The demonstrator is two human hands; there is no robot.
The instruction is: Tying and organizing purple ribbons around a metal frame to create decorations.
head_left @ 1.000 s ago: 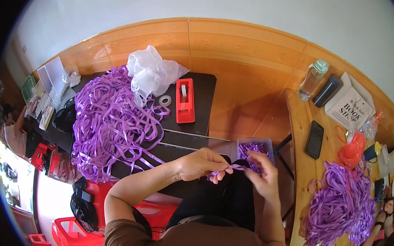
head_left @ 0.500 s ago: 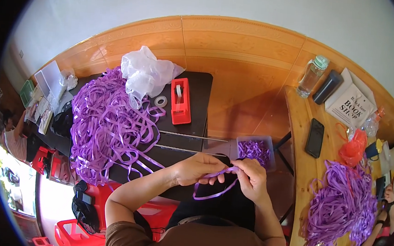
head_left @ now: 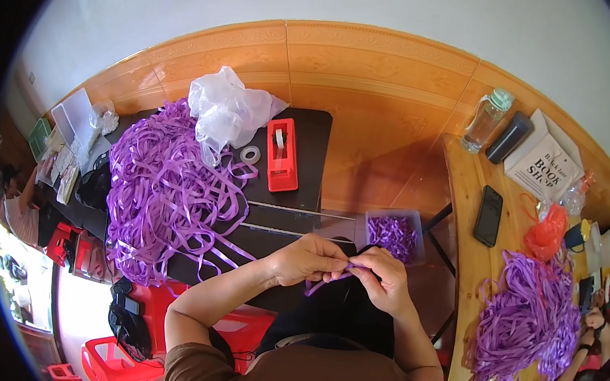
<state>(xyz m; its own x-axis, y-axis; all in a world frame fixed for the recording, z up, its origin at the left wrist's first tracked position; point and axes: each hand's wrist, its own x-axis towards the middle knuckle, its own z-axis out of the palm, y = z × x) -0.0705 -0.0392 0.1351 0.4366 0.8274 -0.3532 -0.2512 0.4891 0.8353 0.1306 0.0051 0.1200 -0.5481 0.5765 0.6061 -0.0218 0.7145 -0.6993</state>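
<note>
Purple satin-like ribbon strip (head_left: 320,286) between both hands, in front of the person's dark-trousered lap. Left hand (head_left: 305,261) pinches it, thumb against fingers; right hand (head_left: 386,277) also closed on it with thumb and fingers, fingertips nearly meeting the left's. Short tail of the strip hangs below the left fingers; exact fold or knot at the pinch hidden by fingers.

Left side: black rectangular table (head_left: 309,184) with a large tangled heap of shiny purple ribbon (head_left: 168,194). Crumpled white translucent plastic bag (head_left: 227,109) over the heap's top right. White ring-shaped tape roll (head_left: 242,155) beside it, then red oblong tape dispenser (head_left: 282,164) near the table's right edge. Two thin, straight metal-looking rods (head_left: 310,211) run side by side from the heap past that edge.

Clear square plastic bin (head_left: 420,251) just beyond the right hand, holding short purple ribbon pieces (head_left: 392,237).

Right side: light-brown wooden table (head_left: 468,289) with black smartphone (head_left: 488,216), clear bottle with mint lid (head_left: 487,120), dark cylindrical flask (head_left: 510,138), white paper bag (head_left: 528,172), red plastic bag (head_left: 545,234), second purple ribbon bundle (head_left: 528,312). Co-worker's arms at far right, details unclear.
</note>
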